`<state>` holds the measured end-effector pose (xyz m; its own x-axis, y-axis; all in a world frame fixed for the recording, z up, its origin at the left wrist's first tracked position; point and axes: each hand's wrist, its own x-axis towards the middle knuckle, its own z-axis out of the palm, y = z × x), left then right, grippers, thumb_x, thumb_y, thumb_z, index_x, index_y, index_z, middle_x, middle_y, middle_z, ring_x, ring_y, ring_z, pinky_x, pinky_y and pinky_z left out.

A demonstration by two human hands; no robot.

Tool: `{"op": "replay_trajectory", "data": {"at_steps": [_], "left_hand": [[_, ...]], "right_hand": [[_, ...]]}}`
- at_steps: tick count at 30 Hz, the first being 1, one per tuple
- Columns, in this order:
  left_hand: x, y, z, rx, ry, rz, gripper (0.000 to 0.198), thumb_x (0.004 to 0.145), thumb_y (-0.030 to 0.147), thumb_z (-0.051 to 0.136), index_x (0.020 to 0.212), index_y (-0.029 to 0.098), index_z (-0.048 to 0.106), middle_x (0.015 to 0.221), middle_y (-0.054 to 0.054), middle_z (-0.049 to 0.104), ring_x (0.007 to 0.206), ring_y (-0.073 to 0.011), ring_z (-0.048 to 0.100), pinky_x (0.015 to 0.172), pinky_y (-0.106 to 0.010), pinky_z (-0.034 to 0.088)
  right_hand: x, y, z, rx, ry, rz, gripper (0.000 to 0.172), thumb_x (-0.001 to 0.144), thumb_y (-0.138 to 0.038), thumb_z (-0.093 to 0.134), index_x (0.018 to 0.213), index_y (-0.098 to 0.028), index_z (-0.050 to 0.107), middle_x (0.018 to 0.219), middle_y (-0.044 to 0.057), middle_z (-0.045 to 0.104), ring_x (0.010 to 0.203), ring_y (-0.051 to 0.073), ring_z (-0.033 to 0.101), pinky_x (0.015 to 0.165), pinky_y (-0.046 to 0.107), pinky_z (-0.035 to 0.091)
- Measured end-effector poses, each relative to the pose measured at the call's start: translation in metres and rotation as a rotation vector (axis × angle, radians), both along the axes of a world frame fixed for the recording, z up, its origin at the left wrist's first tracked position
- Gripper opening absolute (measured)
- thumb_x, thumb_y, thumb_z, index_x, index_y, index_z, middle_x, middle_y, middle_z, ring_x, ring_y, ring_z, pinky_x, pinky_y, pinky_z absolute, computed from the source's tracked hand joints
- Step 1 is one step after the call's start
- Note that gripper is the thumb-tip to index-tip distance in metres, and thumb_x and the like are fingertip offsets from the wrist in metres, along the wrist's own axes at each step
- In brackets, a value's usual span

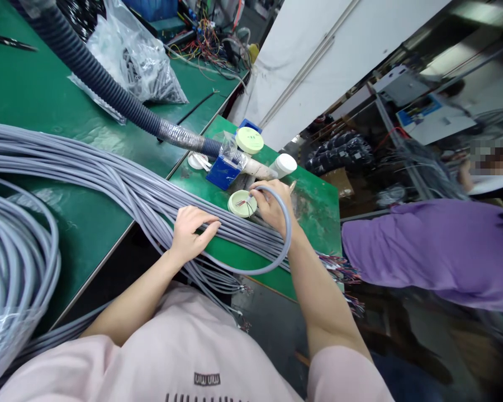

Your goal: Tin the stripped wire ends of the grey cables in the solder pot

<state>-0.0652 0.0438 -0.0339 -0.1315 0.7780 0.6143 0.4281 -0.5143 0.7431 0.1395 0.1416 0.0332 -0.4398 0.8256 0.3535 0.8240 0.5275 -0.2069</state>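
A grey cable (285,223) curves in a loop, its end pinched in my right hand (272,204). Thin dark and reddish wires stick out of that end, over a round pale-yellow tub (236,205); whether they touch what is inside I cannot tell. My left hand (193,230) lies flat on a long bundle of grey cables (151,187), thumb and fingers apart, gripping nothing. The bundle runs across the green table (235,251) and passes under my right forearm. At its right end several coloured wire ends (339,269) fan out.
A ribbed hose (121,109) reaches down to a blue block (223,172) beside the tub. Near it are a yellow-green lid (250,140) and a white jar (285,164). Coiled cable (17,262) lies left; a person in a purple top (427,251) is at right.
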Motion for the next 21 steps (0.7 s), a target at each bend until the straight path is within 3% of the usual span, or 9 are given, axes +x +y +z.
{"op": "replay_trajectory", "data": {"at_steps": [4, 8, 14, 21], "left_hand": [[0.0, 0.0, -0.001, -0.019, 0.004, -0.001, 0.012, 0.085, 0.028, 0.061, 0.079, 0.021, 0.069, 0.073, -0.001, 0.072, 0.072, -0.0159, 0.061, 0.076, -0.036, 0.042], [-0.001, -0.001, -0.005, 0.0, -0.015, 0.026, 0.015, 0.086, 0.029, 0.06, 0.076, 0.022, 0.068, 0.072, -0.001, 0.071, 0.071, -0.0158, 0.062, 0.079, -0.037, 0.044], [-0.002, -0.002, -0.009, 0.156, -0.045, 0.068, 0.004, 0.081, 0.02, 0.064, 0.079, 0.022, 0.068, 0.072, 0.0, 0.07, 0.072, -0.0156, 0.064, 0.085, -0.039, 0.047], [-0.001, -0.001, -0.009, 0.128, -0.025, 0.069, 0.007, 0.082, 0.024, 0.063, 0.078, 0.023, 0.068, 0.071, 0.0, 0.07, 0.073, -0.0163, 0.065, 0.085, -0.039, 0.047]], "right_hand": [[-0.003, 0.002, -0.003, 0.0, -0.012, 0.006, 0.022, 0.091, -0.032, 0.048, 0.084, -0.024, 0.066, 0.078, 0.004, 0.067, 0.083, 0.022, 0.057, 0.083, 0.039, 0.039], [0.002, -0.004, 0.009, 0.044, 0.001, -0.005, 0.019, 0.089, -0.032, 0.05, 0.085, -0.024, 0.067, 0.078, 0.003, 0.066, 0.083, 0.022, 0.058, 0.085, 0.04, 0.039], [0.043, -0.004, 0.032, 0.158, 0.049, -0.15, 0.016, 0.089, -0.03, 0.051, 0.087, -0.025, 0.066, 0.082, 0.003, 0.067, 0.085, 0.024, 0.058, 0.086, 0.042, 0.04], [0.085, 0.02, 0.014, 0.102, 0.047, -0.224, 0.016, 0.087, -0.026, 0.051, 0.082, -0.021, 0.066, 0.077, 0.005, 0.07, 0.078, 0.022, 0.06, 0.077, 0.037, 0.044]]}}
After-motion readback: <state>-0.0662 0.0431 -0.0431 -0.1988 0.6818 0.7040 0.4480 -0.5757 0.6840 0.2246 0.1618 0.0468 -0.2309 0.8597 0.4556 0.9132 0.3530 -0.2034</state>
